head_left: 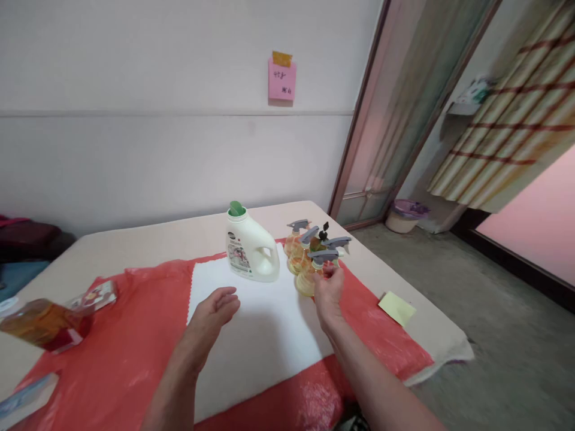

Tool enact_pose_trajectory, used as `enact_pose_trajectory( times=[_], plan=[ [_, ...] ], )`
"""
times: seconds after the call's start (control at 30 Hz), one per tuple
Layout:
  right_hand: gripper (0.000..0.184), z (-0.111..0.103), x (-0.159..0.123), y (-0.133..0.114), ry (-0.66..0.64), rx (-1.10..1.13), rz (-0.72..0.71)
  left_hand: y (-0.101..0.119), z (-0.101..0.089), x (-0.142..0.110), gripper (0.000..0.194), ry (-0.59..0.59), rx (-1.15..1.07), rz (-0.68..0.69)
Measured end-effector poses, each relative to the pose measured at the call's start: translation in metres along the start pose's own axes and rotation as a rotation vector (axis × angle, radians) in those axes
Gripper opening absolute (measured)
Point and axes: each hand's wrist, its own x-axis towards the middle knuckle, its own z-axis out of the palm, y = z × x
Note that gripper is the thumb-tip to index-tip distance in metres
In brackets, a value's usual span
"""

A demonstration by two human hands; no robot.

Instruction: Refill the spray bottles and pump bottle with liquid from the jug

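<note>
My right hand [330,291] is closed around the near side of a yellowish clear spray bottle [305,284] with a grey trigger head, at the front of a cluster. Several similar spray bottles [295,258] with grey triggers stand close behind and beside it, partly hidden by one another. Over the white cloth [251,335], my left hand [213,314] hovers open with fingers bent and nothing in them. Beyond it stands a pale green-white jug [251,251] with a side handle, a printed label and something green in its uncapped mouth.
Red plastic sheeting [139,323] lies under the cloth on the table. At left are a bottle of amber liquid [42,323] and a small packet [96,296]. A yellow sticky note [398,308] lies near the right edge. A waste bin [402,218] stands on the floor.
</note>
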Motion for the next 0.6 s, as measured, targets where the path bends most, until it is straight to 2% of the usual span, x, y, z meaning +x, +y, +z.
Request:
enact_pose_trajectory(
  times=[0.1,0.2,0.37,0.5,0.6],
  plan=[
    [0.022,-0.001,-0.009,-0.021,0.005,0.023,0.031,0.001,-0.001,0.000,0.062,0.009,0.000,-0.004],
    [0.017,0.004,-0.029,-0.043,-0.136,0.049,-0.011,0.002,0.000,-0.001,0.062,0.056,-0.048,0.018],
    [0.032,0.020,-0.056,-0.061,-0.354,0.066,-0.019,0.004,-0.006,-0.001,0.057,0.128,-0.124,0.049],
    [0.045,0.035,-0.048,-0.064,-0.441,0.058,0.026,0.003,-0.012,0.002,0.052,0.270,-0.193,0.077],
    [0.054,0.053,-0.031,-0.066,-0.466,0.033,0.047,0.006,-0.016,0.003,0.047,0.317,-0.245,0.087]
  ],
)
